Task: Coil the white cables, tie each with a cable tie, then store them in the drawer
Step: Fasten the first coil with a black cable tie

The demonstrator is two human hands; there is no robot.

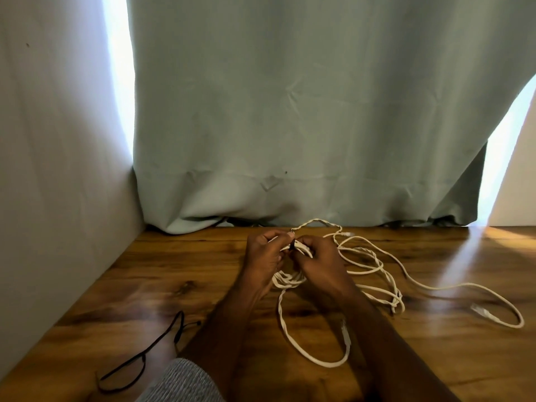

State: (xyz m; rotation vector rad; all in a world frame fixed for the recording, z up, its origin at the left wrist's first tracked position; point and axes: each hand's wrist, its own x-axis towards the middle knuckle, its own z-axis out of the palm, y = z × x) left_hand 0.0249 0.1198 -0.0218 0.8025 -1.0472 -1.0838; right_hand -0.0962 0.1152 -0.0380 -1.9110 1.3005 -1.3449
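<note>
Both hands raised just above worktop (pixel 203 256), close together. Left hand (pixel 265 256) and right hand (pixel 320 264) both pinch coiled white cable (pixel 290 278), black cable tie (pixel 293 244) between fingertips. Loose white cables (pixel 374 268) sprawl on wood to right, connector (pixel 481 310) at far right. Spare black ties (pixel 150 348) lie near left forearm. Green curtain (pixel 304 111) hangs behind.

cables (pixel 374 265) on table (pixel 203 256), ties (pixel 150 349) left

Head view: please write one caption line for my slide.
Both hands, left and right, fasten a black tie around coiled white cable on a wooden table.
</note>
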